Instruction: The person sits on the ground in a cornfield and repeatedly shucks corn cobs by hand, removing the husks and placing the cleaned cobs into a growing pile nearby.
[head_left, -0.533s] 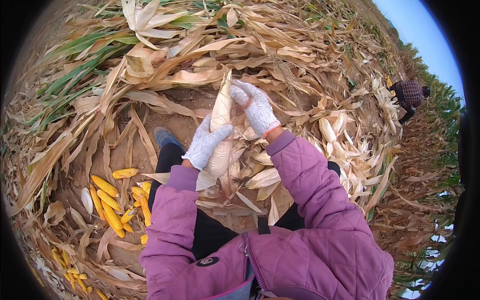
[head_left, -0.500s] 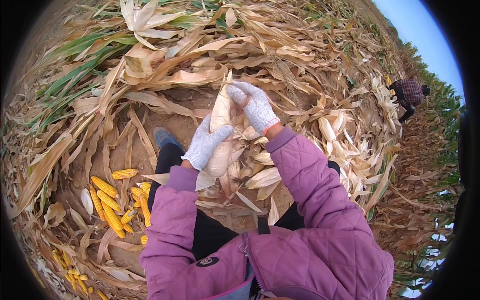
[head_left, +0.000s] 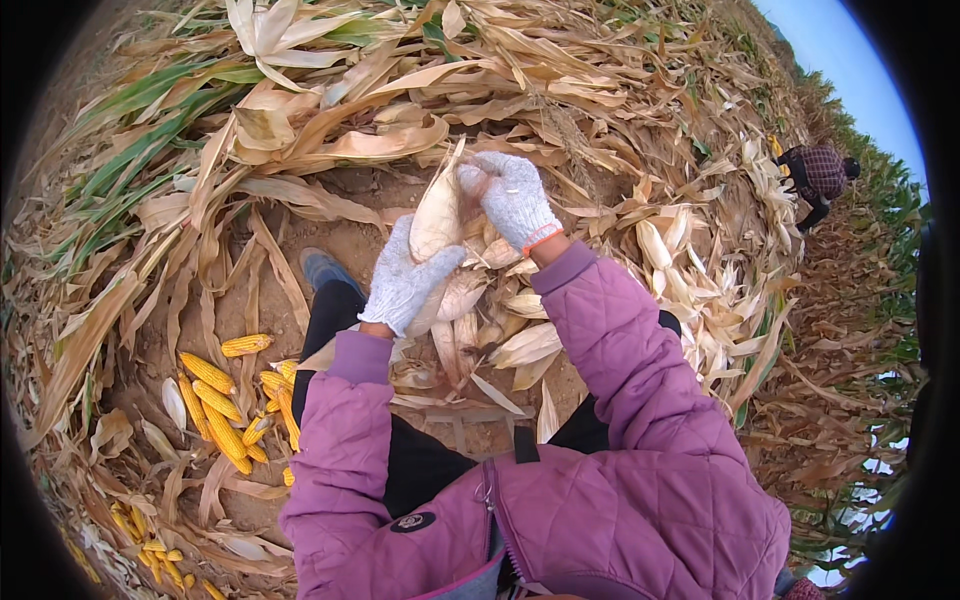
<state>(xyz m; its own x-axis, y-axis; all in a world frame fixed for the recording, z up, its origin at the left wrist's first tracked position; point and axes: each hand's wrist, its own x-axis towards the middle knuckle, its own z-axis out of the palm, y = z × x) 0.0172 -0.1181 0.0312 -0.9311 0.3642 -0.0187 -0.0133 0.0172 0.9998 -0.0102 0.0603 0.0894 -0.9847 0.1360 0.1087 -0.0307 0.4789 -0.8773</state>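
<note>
Left gloved hand (head_left: 408, 278) is gripping a husk-covered corn ear (head_left: 437, 220), tilted tip-up above bare soil (head_left: 362, 240), while right gloved hand (head_left: 508, 197) is sitting curled by its tip, grip too blurred to tell, yellow cobs (head_left: 228, 438) lying left.

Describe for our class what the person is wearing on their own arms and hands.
The left hand and right hand wear pale grey knitted gloves; the right one has an orange wrist edge. Both arms are covered by purple quilted jacket sleeves, ending in smooth, unquilted purple cuffs.
</note>
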